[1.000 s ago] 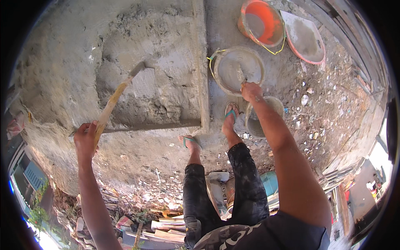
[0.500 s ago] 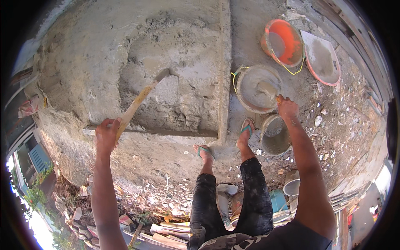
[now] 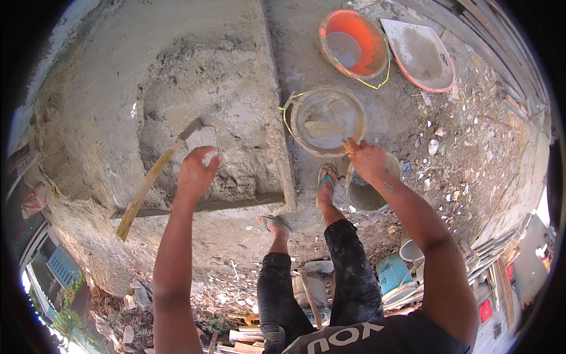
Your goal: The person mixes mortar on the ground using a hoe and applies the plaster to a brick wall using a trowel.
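My left hand (image 3: 199,171), fingers apart and curved, hovers beside a wooden-handled hoe (image 3: 147,187), holding nothing. The hoe's blade (image 3: 206,134) rests in rough wet mortar (image 3: 227,76) inside a shallow framed bed, its handle across the lower rail (image 3: 236,202). My right hand (image 3: 368,162) grips the handle of a trowel (image 3: 318,127), whose blade dips into grey slurry in a bucket (image 3: 356,106). A second bucket (image 3: 375,194) stands just below that one, partly behind my right hand and forearm.
An orange bucket (image 3: 369,47) and a red-rimmed board (image 3: 421,59) lie at the upper right. Rubble and scraps (image 3: 436,159) cover the ground on the right. My sandalled feet are beside the frame; wood pieces, a blue container (image 3: 393,272) and other debris are below.
My left hand has let go of the hoe's handle and moved rightward and up. The trowel in my right hand has turned, its blade now lying lower and further left within the bucket.
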A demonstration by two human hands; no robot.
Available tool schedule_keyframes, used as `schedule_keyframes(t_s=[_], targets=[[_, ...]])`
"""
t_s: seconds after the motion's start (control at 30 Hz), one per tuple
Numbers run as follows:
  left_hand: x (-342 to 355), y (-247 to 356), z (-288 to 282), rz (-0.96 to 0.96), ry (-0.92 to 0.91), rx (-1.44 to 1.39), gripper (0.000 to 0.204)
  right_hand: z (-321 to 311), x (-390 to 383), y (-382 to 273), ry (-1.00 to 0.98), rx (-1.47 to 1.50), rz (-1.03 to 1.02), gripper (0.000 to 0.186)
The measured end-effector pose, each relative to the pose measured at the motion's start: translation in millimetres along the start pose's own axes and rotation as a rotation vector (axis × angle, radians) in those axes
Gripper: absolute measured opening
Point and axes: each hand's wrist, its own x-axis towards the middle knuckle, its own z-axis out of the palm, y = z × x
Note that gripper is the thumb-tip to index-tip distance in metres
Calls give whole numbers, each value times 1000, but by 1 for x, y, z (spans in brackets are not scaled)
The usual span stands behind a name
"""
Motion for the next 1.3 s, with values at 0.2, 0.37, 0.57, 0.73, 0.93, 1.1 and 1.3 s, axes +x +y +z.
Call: schedule_keyframes(t_s=[0.2,0.37,0.57,0.73,0.93,1.1,1.3], targets=[[152,6,218,-207,-175,-238,70,49,81,42,40,-2,78,41],[187,72,272,-281,-92,-443,67,85,42,33,177,135,183,43],[136,141,222,-341,-406,-757,56,114,-135,23,450,678,364,48],[27,178,237,-427,-247,-500,79,219,-269,66,286,605,270,55],[-118,177,102,-527,-169,-753,69,180,-337,97,88,552,465,56],[-282,85,8,-619,-161,-1022,51,100,-375,74,226,631,555,54],[-458,-22,-56,-737,32,-1296,38,29,-426,-52,472,731,518,51]])
